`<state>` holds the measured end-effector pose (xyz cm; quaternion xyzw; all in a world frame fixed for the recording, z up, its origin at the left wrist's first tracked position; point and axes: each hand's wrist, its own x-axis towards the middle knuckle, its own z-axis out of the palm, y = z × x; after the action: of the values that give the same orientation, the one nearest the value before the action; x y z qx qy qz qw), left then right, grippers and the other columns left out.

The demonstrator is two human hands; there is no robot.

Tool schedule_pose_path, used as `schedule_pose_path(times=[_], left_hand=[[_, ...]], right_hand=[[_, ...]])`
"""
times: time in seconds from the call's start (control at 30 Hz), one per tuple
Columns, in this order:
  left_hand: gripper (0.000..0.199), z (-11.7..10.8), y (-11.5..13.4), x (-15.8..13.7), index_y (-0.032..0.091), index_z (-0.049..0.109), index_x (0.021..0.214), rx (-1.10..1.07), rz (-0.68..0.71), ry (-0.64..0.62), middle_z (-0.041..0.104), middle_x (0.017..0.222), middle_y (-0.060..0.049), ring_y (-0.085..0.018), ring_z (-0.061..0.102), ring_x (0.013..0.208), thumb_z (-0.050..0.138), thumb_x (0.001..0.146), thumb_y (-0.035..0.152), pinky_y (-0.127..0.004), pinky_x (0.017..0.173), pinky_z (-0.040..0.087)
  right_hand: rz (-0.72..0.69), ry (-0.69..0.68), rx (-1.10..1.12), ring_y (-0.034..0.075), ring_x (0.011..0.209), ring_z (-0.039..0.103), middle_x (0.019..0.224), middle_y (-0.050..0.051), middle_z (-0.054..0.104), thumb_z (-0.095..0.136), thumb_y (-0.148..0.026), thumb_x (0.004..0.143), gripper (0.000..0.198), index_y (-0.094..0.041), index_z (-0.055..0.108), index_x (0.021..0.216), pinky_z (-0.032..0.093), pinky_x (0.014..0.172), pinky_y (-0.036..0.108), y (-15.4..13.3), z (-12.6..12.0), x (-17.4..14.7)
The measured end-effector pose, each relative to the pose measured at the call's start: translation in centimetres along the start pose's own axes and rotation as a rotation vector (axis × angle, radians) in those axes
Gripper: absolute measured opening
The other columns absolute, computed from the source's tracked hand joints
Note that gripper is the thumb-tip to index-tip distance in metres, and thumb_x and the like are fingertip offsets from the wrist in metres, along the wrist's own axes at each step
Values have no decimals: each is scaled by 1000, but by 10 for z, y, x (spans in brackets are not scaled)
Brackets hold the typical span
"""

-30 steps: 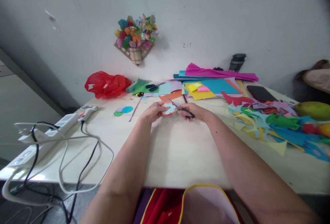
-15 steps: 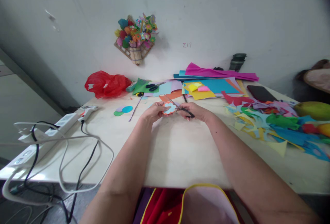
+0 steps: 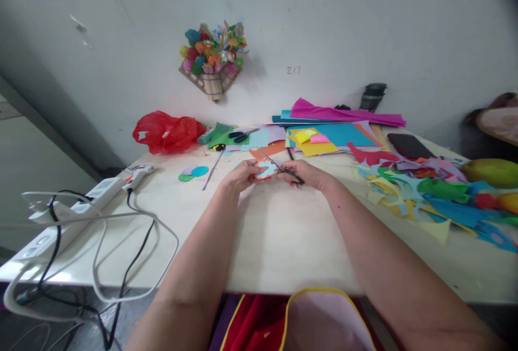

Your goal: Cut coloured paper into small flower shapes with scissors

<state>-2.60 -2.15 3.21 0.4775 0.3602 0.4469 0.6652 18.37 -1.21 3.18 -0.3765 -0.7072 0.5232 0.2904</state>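
Between finger and thumb, my left hand (image 3: 243, 175) pinches a small paper flower (image 3: 265, 169), pale blue in front with orange paper showing around its edge. My right hand (image 3: 304, 173) is closed on a pair of scissors (image 3: 292, 175) with dark handles. Their blades point up and left, close to the flower's right edge; whether they touch the paper I cannot tell. Both hands are over the middle of the white table (image 3: 279, 243). Left of my left hand lie several paper circles, among them a blue circle (image 3: 199, 171).
Paper scraps (image 3: 441, 189) spread over the right side, near a dark phone (image 3: 410, 146). Coloured sheets (image 3: 348, 135) and a second pair of scissors (image 3: 239, 136) lie at the back beside a red plastic bag (image 3: 168, 132). A power strip (image 3: 76, 216) with looping cables and a glue gun (image 3: 138, 174) occupy the left.
Very little differs. Both hands keep their place, and the scissors and the paper flower have shifted only slightly.
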Motion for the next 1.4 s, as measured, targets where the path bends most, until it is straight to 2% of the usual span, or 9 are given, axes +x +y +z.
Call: schedule_pose_path(times=[0.2,0.57,0.7,0.8,0.87,0.93,1.03,1.1,1.4], left_hand=[[13,1,1,-1,6,69,75,7,-4,-3,69,66,-9,-14,64,54,78,66,7,-20,49,47],[25,-6,1,-1,8,70,76,38,10,7,69,68,-7,-13,63,56,85,56,13,-22,55,48],[29,-6,2,-1,9,68,73,133,41,20,66,63,-4,-10,58,53,87,55,20,-22,54,44],[31,-4,2,0,10,65,66,214,115,47,62,58,-2,-8,52,50,88,55,27,-21,51,38],[33,-2,1,2,11,62,62,259,158,69,60,56,-1,-9,51,51,88,54,30,-22,52,37],[35,-2,0,3,12,61,62,292,186,89,60,57,-1,-10,52,53,88,54,33,-23,54,37],[38,-2,-1,4,12,60,62,328,214,109,59,58,-1,-9,51,53,88,54,37,-23,54,36],[39,-2,-2,4,12,60,62,350,218,105,59,58,-1,-9,51,53,87,53,39,-23,54,37],[37,0,-5,7,12,65,67,429,177,116,65,63,-3,-12,57,57,87,55,40,-24,56,44]], right_hand=[[8,27,-12,7,39,40,47,-7,48,72,-25,68,16,-16,60,74,31,37,20,-1,1,0],[22,19,-32,6,37,41,48,-7,50,75,-28,66,20,-14,65,75,31,34,20,-5,-2,-3],[49,78,-22,8,38,45,48,-6,52,79,-30,66,27,-14,66,84,37,35,20,-4,-5,-4],[64,183,-48,9,38,46,47,-5,54,81,-32,66,30,-15,65,85,40,38,21,1,-10,-2],[81,271,-150,10,40,49,50,-3,56,81,-35,67,27,-16,65,79,42,41,23,5,-14,1],[114,338,-370,13,47,55,54,-1,60,81,-40,66,27,-18,68,78,43,46,24,8,-17,2],[171,426,-793,21,71,67,73,4,71,80,-45,66,29,-22,75,82,46,58,27,6,-17,0],[195,436,-967,25,88,69,89,6,75,76,-47,69,30,-24,78,88,47,66,28,2,-15,-2],[260,319,-1147,27,102,67,107,10,75,66,-39,79,33,-21,77,105,48,75,29,-12,-6,-7]])
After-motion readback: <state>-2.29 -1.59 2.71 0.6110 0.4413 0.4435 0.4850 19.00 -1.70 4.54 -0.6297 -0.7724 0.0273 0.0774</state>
